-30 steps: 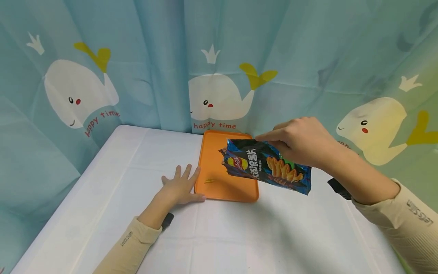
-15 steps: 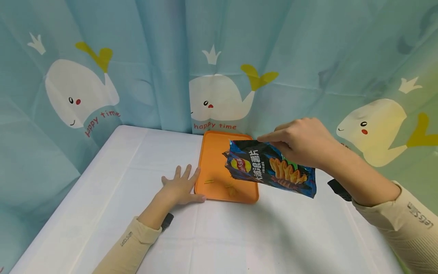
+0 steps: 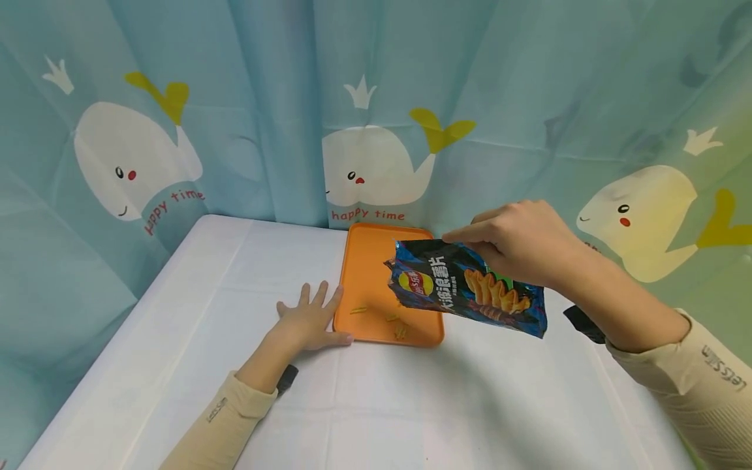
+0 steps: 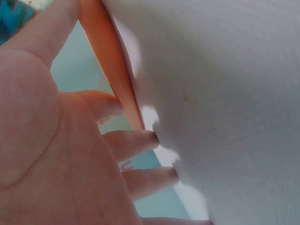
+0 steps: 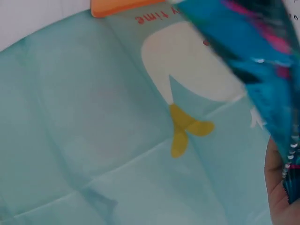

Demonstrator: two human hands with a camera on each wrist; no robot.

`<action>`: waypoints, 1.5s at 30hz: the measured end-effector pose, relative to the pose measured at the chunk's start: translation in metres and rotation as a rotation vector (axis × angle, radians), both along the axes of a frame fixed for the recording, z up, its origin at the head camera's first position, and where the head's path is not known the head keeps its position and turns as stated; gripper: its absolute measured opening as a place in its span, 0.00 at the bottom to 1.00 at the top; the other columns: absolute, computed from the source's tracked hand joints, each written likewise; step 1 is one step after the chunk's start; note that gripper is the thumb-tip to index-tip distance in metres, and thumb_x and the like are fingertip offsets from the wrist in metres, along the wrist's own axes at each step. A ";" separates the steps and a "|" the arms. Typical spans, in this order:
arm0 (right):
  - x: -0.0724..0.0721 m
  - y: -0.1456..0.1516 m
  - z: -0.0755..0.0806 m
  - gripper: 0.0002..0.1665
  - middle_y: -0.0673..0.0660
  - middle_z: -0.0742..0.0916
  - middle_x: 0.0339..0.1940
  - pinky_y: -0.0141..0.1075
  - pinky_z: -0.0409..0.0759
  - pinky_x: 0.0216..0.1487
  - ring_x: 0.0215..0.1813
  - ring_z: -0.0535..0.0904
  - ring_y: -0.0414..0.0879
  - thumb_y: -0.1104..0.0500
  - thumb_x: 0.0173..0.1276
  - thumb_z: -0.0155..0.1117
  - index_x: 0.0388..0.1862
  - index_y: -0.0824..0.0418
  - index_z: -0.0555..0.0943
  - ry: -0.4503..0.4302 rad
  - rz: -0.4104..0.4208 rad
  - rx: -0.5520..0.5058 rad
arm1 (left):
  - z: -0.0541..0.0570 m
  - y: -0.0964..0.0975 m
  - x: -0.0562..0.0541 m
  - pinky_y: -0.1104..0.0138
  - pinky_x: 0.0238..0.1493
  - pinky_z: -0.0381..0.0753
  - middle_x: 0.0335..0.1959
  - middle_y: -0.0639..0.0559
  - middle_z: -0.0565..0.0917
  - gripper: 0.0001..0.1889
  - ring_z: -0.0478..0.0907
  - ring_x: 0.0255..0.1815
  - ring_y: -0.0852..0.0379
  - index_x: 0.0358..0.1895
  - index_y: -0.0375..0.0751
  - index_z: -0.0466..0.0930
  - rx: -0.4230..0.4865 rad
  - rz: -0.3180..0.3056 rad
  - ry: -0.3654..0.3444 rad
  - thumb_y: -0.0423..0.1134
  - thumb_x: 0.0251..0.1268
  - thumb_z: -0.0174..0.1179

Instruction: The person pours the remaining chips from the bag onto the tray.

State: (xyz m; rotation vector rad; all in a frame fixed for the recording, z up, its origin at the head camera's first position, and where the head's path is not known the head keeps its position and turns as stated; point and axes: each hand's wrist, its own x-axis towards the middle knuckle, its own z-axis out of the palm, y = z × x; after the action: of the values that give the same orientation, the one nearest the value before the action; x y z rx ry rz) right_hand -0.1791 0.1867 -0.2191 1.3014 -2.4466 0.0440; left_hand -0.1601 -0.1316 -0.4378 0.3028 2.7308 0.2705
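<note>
A dark blue bag of potato chips [image 3: 452, 281] hangs tilted above the tray's right side, its torn end toward the left. My right hand [image 3: 519, 245] grips the bag along its upper edge; in the right wrist view the bag's shiny side [image 5: 255, 61] fills the upper right. Several small yellow chip pieces [image 3: 401, 333] lie on the near half of the orange tray [image 3: 370, 261]. With fingers spread, my left hand [image 3: 308, 323] rests on the table at the tray's near left corner. The left wrist view shows its fingers against the tray's side wall [image 4: 110, 56].
A white cloth covers the table [image 3: 264, 261] under the tray. Behind it hangs a light blue curtain [image 3: 282, 98] printed with whales, close to the tray's far edge.
The bag has shifted slightly right in my right hand's grip. More chip pieces have dropped onto the near part of the tray. My left hand has stayed in place.
</note>
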 end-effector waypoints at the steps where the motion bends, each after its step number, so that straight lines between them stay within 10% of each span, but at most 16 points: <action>1: 0.000 0.000 0.000 0.20 0.40 0.84 0.21 0.30 0.51 0.16 0.14 0.56 0.32 0.66 0.64 0.66 0.47 0.43 0.90 -0.002 -0.001 0.007 | 0.000 0.000 0.000 0.20 0.60 0.48 0.82 0.39 0.45 0.57 0.39 0.80 0.28 0.82 0.52 0.44 0.000 0.000 0.000 0.75 0.56 0.59; 15: 0.002 -0.001 0.003 0.20 0.50 0.91 0.41 0.31 0.51 0.15 0.12 0.58 0.35 0.63 0.67 0.65 0.55 0.47 0.87 0.009 -0.050 0.062 | 0.001 0.001 -0.001 0.20 0.59 0.48 0.82 0.38 0.46 0.56 0.40 0.79 0.27 0.82 0.51 0.45 0.002 -0.006 0.008 0.74 0.56 0.59; 45: 0.002 -0.008 0.003 0.17 0.48 0.91 0.35 0.32 0.54 0.15 0.14 0.58 0.39 0.64 0.67 0.66 0.50 0.47 0.89 0.012 -0.064 0.109 | 0.005 0.001 0.000 0.20 0.59 0.50 0.82 0.38 0.46 0.56 0.40 0.79 0.27 0.82 0.50 0.44 0.005 -0.015 0.004 0.73 0.58 0.59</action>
State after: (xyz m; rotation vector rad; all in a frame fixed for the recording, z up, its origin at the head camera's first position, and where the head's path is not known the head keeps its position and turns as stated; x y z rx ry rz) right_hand -0.1770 0.1792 -0.2163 1.2624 -2.5094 -0.1150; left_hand -0.1598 -0.1309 -0.4332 0.3254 2.7312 0.2731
